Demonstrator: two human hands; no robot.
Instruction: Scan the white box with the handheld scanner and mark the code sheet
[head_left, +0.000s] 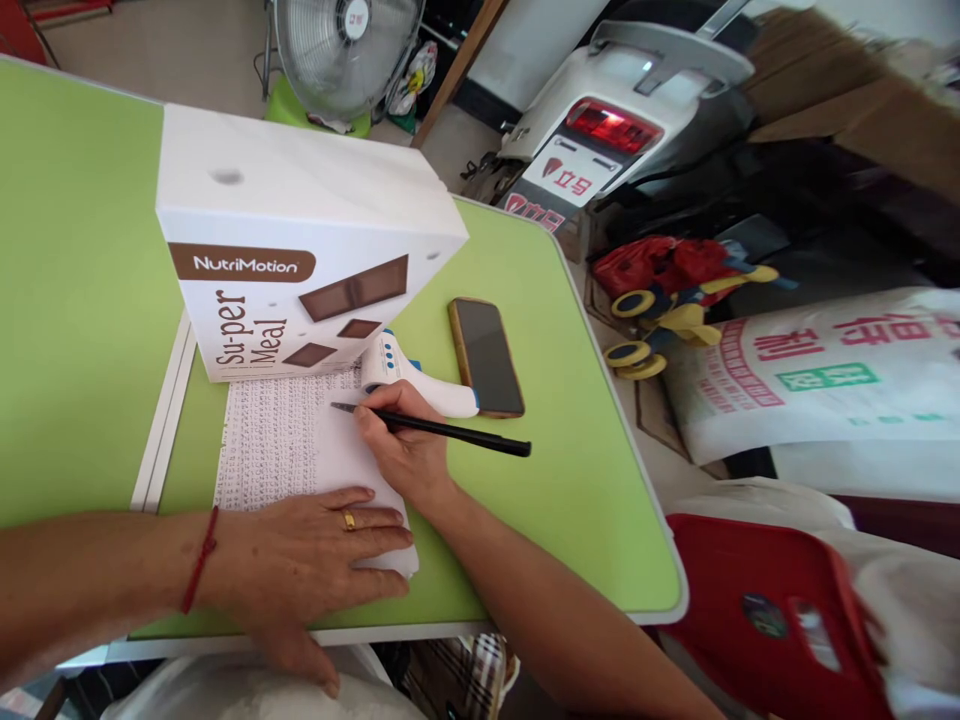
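Note:
My right hand grips a black pen, its tip close above the sheet of paper; whether it touches I cannot tell. Rows of small handwriting cover the left part of the sheet, while the right part is blank. Spread flat across the paper's near edge lies my left hand, with a gold ring on one finger and a red cord at the wrist. A white NutriMotion box stands over the far end of the sheet. Beside it is a white infrared thermometer, just beyond my right hand.
A dark-screened phone lies on the green table, right of the thermometer. Beyond the table stand a fan and a white scooter. To the right are a printed sack and a red plastic stool.

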